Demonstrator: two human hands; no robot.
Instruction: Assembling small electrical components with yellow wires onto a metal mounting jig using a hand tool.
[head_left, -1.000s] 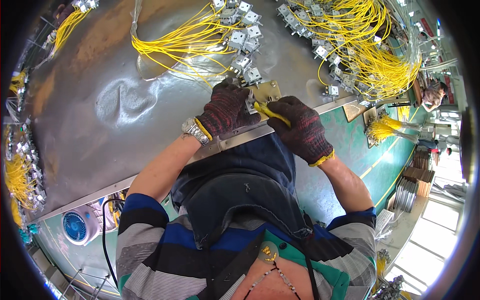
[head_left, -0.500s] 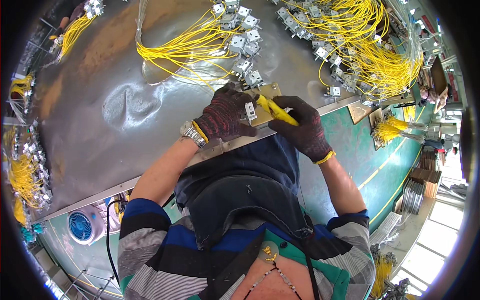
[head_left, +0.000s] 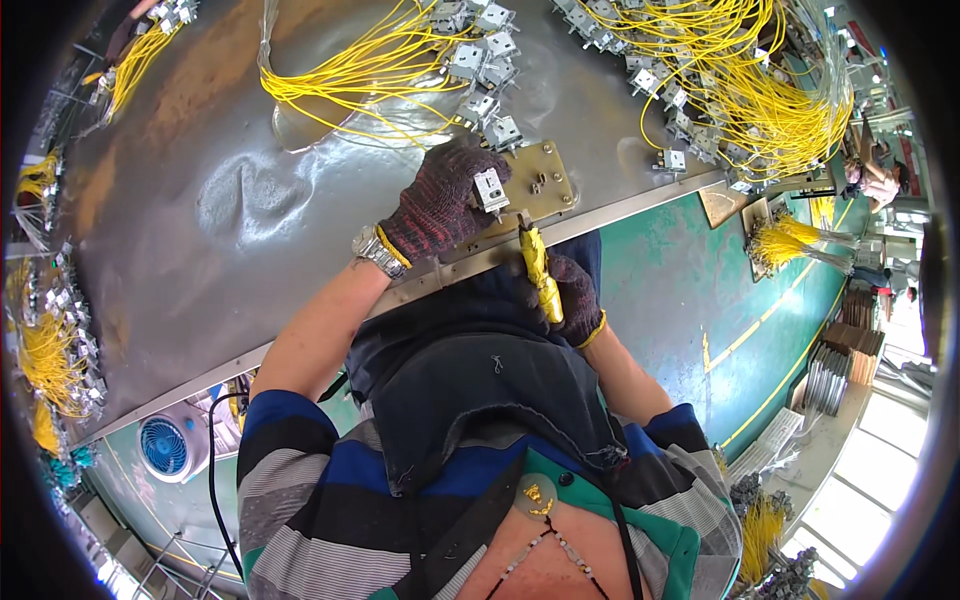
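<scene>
Knit-gloved left hand (head_left: 445, 198), fingers gripping one boxy metal part (head_left: 490, 190); right hand (head_left: 574, 300), fingers closed around one yellow tool (head_left: 539, 268); one flat plate (head_left: 527, 163); metal surface (head_left: 150, 310).

Bright daylight from overexposed windows (head_left: 893, 440) at lower right, white glare on the metal tabletop (head_left: 160, 300), fisheye-bent outer edges.

Factory workshop

A broad, scuffed metal workbench (head_left: 150, 270) bears bunched yellow wires (head_left: 345, 85) with small metal fittings (head_left: 467, 63); a yellow hand tool (head_left: 540, 270) is at its near edge. To the right, the green floor (head_left: 660, 270) has painted yellow lines (head_left: 760, 322), and brown sheets (head_left: 855, 337) lie stacked farther off.
</scene>
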